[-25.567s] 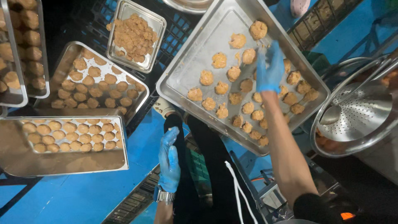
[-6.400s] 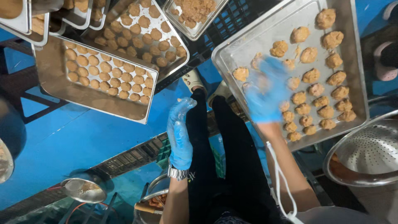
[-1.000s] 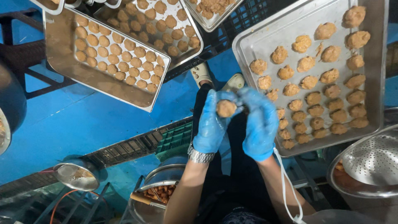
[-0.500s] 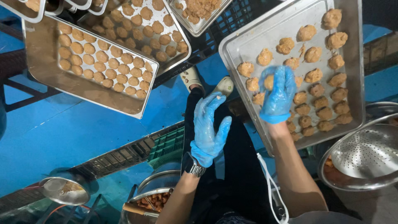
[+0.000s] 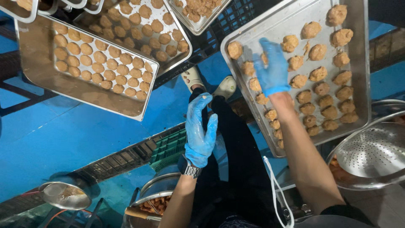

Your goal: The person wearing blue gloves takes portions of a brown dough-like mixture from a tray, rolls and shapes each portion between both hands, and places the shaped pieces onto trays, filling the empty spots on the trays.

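Since a second ago the hands parted: right hand (image 5: 272, 67) presses flat on the tray (image 5: 362, 63) at one o'clock, left hand (image 5: 200, 128) open, empty; set balls evenly spaced.

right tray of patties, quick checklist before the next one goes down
1. Right hand over the right tray, gloved: ok.
2. Free space on that tray: bare metal near its upper middle: ok.
3. Patty at the tray's near corner apart from its neighbours: ok.
4. Left hand empty, held open above the legs: ok.
5. Bowl of mixture beside the left forearm: ok.
6. Whether the right hand holds a patty: cannot tell, palm hidden.
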